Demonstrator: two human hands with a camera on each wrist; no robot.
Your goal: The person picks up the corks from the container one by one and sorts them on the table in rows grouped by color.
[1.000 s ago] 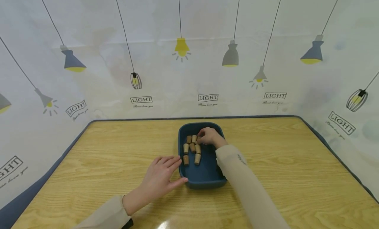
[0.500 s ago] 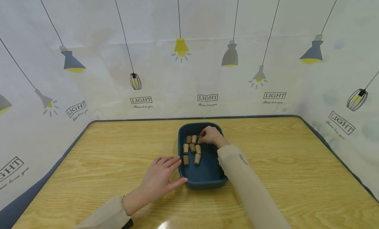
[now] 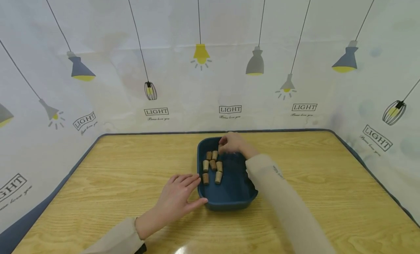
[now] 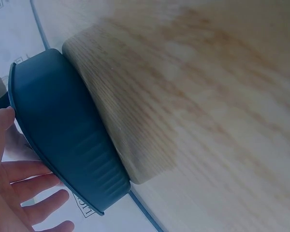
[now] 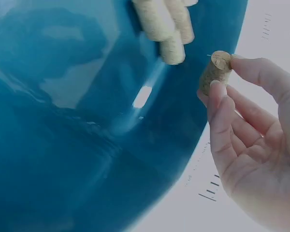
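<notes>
While the right hand [image 3: 233,142] pinches a cork [image 5: 215,72]: main risk looks like a slip; only thumb and fingertips hold it, so a slight twist or loosening could drop it.
Pinched cork: upper middle of head view, by the top end of the tray [image 3: 226,193]; cannot tell whether it touches wall or floor.
Tray wall: the cork might catch here if carried low, and be levered out of the pinch.
Other corks [image 3: 212,165]: clustered toward the tray's left side, just below the held one; a low sweep of the knuckles could scatter them.
Right sleeve [image 3: 282,195]: slants up from the lower right of the frame, cuff at the tray's right rim; a snag could shift the tray.
Right fingers: curled inward; palm shows at lower right of the wrist view, thumb against the cork's end.
Left hand [image 3: 178,192]: lower centre, fingers extended and spread, grasping nothing, tips at the tray's left rim; bracing seems light, so a nudge might slide the tray across the tabletop [image 3: 131,166].
</notes>
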